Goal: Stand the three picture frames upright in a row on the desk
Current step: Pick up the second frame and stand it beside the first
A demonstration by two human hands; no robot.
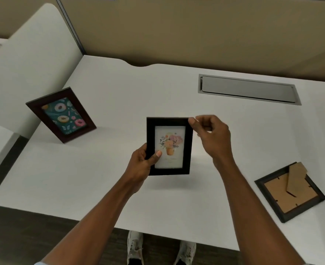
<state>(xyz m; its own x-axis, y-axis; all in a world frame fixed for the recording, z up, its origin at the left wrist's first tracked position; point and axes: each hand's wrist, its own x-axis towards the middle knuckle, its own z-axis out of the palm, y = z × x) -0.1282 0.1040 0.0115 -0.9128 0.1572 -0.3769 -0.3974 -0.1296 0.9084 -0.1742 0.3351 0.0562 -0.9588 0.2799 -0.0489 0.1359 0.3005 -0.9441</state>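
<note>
A black frame with a flower picture [172,136] is held above the middle of the white desk [196,115], facing me. My left hand [141,163] grips its lower left edge, thumb on the glass. My right hand [210,134] pinches its top right corner. A dark brown frame with a doughnut picture [61,115] stands upright at the left, leaning back. A third dark frame [289,192] lies face down at the right, its brown cardboard back and stand showing.
A grey cable-tray lid [247,89] is set into the desk at the back right. Beige partition walls close the back, and a white divider panel [29,60] rises at the left. My shoes show under the desk's front edge.
</note>
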